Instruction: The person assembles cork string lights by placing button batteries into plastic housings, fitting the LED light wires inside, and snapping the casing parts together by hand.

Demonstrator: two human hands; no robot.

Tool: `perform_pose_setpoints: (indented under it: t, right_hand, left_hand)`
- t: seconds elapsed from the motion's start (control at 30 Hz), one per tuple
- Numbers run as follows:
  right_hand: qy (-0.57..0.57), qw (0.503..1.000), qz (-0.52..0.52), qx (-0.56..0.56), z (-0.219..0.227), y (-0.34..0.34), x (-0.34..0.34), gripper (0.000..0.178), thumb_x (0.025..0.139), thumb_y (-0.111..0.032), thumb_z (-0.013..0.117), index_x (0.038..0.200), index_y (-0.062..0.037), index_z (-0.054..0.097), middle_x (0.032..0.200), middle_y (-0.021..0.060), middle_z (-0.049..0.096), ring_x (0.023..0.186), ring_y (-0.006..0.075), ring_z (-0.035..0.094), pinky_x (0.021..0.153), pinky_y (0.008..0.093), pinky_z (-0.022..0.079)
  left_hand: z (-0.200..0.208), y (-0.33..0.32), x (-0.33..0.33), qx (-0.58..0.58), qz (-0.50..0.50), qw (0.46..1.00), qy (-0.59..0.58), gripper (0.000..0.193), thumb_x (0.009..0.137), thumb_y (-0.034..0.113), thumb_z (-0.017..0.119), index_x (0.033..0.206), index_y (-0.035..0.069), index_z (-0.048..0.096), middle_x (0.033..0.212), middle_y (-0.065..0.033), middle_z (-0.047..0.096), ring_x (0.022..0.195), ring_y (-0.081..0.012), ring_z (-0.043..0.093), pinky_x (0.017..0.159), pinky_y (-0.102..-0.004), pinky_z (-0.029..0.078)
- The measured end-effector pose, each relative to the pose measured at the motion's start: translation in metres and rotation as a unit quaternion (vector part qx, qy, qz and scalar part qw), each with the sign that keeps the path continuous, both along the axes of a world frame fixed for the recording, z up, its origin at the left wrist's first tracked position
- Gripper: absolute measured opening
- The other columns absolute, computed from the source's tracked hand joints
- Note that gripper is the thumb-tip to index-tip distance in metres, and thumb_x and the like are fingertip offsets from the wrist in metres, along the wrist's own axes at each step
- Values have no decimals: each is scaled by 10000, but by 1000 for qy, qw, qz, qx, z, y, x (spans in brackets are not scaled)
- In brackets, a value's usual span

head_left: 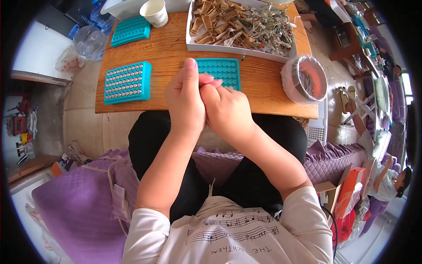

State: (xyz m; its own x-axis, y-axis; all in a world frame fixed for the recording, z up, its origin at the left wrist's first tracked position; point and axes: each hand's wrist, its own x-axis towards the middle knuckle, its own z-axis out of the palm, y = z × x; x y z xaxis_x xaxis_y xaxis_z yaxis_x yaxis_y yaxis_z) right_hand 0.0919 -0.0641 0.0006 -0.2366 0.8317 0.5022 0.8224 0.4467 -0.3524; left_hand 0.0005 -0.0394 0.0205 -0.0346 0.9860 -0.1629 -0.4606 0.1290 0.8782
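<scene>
My left hand [187,99] and my right hand [227,108] are pressed together above the table's near edge. The left thumb points up, away from me, while its other fingers curl in against the right hand. My right hand is closed, its fingers folded toward the left palm. Whatever lies between them, if anything, is hidden. Just behind the hands sits a teal tray [226,72] with rows of round hollows, partly covered by them. To their left, another teal tray [127,82] carries rows of silvery round metal pieces.
A white box [241,52] of brown pieces and silvery bits stands at the back. A plastic-lined tub [290,83] with thin pieces inside is at right. At back left are a paper cup [154,15] and a third teal tray [131,31]. Rubber bands lie on the wooden table [169,44].
</scene>
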Motion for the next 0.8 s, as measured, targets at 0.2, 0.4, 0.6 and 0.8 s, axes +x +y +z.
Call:
perform_pose_setpoints:
  t: [0.2,0.4,0.6,0.8]
  right_hand:
    - [92,994,27,-45,7,3,2,215,746,-164,632,775,-31,466,697,120,560,573,295,583,478,385,466]
    - [156,985,44,-61,4,5,6,300,812,-284,625,806,-20,483,671,132,565,561,302,581,487,402,456]
    - [72,996,43,-28,-9,-2,0,220,800,-235,578,795,-38,481,575,112,537,465,291,552,425,386,445]
    - [90,993,57,-40,4,-3,10,185,777,-194,579,793,-40,477,605,107,533,532,291,577,471,393,458]
  left_hand:
    - [-8,6,-1,-29,-25,998,-51,532,958,450,353,835,-17,576,800,-144,620,802,-243,630,798,-348,485]
    - [-1,3,-1,13,-94,984,-152,632,925,529,281,1022,-21,576,1024,-173,622,991,-275,584,938,-394,413]
    - [-10,-3,-2,78,-97,988,-90,500,962,399,372,685,13,529,635,-98,543,630,-204,541,708,-371,481]
    - [-11,-2,-1,67,-135,982,-111,460,955,403,389,783,17,570,756,-104,595,778,-209,576,819,-366,458]
